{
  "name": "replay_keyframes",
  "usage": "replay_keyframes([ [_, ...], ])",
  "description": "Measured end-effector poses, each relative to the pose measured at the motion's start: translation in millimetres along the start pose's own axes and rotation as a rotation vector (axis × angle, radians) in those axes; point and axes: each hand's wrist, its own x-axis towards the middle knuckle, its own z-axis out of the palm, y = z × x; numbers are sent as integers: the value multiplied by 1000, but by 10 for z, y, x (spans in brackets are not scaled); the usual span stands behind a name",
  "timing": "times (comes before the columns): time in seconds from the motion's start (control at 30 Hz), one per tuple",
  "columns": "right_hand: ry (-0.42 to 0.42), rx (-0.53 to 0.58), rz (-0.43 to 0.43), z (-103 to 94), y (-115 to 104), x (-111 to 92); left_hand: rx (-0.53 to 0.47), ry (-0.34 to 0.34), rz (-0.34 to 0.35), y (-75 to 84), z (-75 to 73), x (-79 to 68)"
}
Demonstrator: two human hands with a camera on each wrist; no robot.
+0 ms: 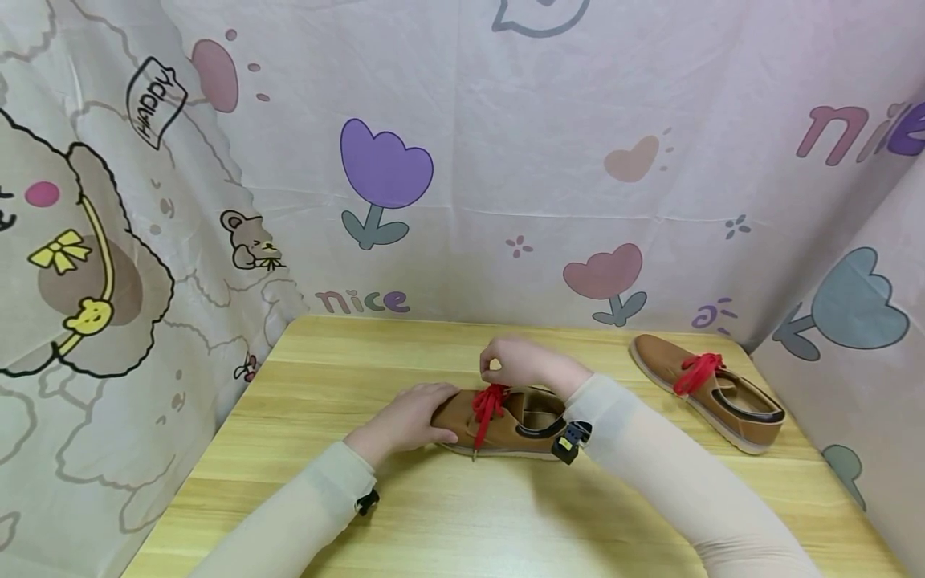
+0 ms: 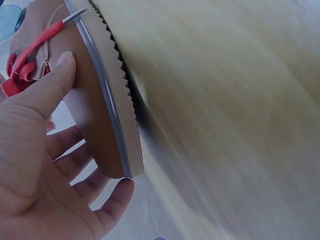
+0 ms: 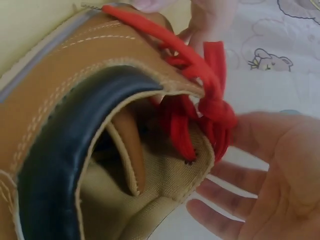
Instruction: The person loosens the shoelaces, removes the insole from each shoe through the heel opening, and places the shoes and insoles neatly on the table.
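A brown leather shoe (image 1: 457,411) with a cream sole lies sole down on the table, toe to the left. My left hand (image 1: 410,419) grips its toe; the left wrist view shows the thumb on the near side and the fingers around the front. Red shoelaces (image 1: 488,403) are gathered in a knot over the tongue, and one tipped end hangs down the near side. Above them my right hand (image 1: 526,361) has curled fingers at the lace. In the right wrist view a finger meets the red knot (image 3: 215,107), its tip hidden behind it.
A second brown shoe (image 1: 668,361) with red laces tied on top stands at the right of the wooden table (image 1: 347,353). Printed cloth (image 1: 491,160) hangs behind and along both sides. Each sleeve has a small black device (image 1: 571,441) at the wrist.
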Motion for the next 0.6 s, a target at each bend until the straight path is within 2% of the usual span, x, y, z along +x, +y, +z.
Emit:
replay_keyframes([
  [0.27,-82,12,-55,3,66,8,-1,15,8,-18,23,5],
  [0.6,-97,-15,29,-52,42,-52,-2,18,4,-1,11,8],
])
